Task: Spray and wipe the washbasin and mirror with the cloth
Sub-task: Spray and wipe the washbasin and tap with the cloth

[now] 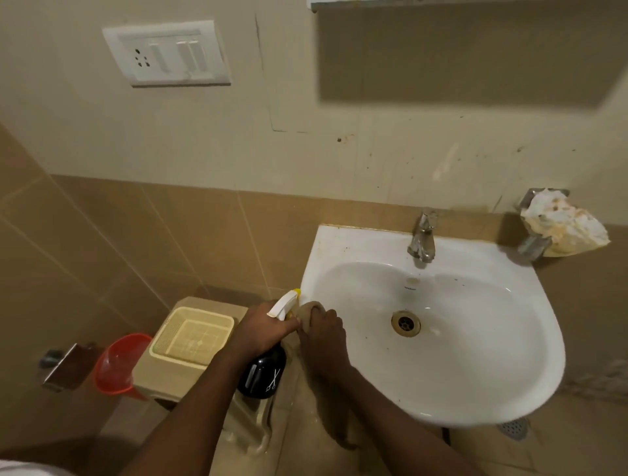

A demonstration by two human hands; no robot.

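My left hand (263,328) grips the neck of a black spray bottle (263,373) with a white and yellow trigger head (284,303), just left of the white washbasin (475,384). My right hand (323,334) holds a bunched beige cloth (310,311) against the basin's left rim, and part of the cloth hangs below the hand. A metal tap (422,238) stands at the back of the basin and a brass drain (405,323) lies in the bowl. Only the lower edge of the mirror or shelf (441,2) shows at the top.
A cream basket (190,334) sits on a beige cistern, left of the bottle. A red mug (117,365) stands beside it, with a metal holder (64,368) on the tiled wall. A soap dish with crumpled material (564,222) hangs right of the tap. A switch plate (166,52) sits high on the wall.
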